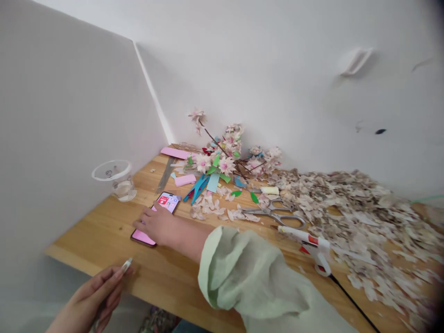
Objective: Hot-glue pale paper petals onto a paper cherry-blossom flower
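A smartphone lies on the wooden table with its screen lit pink and showing coloured icons. Across its middle rests my right hand, the fingers curled over its left edge, hiding part of the screen. My left hand is closer to me, at the table's front edge. Its thumb and fingers pinch a slim whitish cable plug, whose tip points toward the phone; most of it is hidden in the hand. Left of the phone stands a clear plastic cup with a white rim.
Handmade flowers on brown stems lie against the wall. Before them are blue tweezers, paper strips and loose petals. Scissors and a white glue gun with a black cord lie right, beside a broad petal heap.
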Available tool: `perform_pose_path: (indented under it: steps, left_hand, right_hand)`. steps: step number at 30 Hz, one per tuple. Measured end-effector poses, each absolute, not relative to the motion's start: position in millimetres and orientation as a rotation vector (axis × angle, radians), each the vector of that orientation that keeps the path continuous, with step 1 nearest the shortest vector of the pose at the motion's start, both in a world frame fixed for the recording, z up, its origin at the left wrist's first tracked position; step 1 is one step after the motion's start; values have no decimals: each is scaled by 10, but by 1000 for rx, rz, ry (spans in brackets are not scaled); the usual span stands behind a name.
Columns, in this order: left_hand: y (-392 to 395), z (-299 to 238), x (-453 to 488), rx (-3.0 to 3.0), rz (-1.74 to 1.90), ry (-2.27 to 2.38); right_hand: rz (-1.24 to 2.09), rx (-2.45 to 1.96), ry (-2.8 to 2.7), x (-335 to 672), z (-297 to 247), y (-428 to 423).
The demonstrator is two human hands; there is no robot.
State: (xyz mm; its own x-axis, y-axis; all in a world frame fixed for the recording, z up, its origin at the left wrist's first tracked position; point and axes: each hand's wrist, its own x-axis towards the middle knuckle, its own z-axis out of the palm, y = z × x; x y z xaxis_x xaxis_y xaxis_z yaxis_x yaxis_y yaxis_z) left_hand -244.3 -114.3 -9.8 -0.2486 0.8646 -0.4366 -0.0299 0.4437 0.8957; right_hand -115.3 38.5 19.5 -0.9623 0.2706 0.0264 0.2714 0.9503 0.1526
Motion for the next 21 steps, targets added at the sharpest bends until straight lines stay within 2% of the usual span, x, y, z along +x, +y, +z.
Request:
perform_pose_path:
  steps: [10, 21]
  left_hand:
    - [-971, 71, -2472, 702, 947, 1488]
    - [-1008, 193, -2410, 747, 915, 1429]
  right_hand:
    - [19, -244, -3180, -1053, 321, 450]
    - [387, -253, -3136, -937, 588, 505]
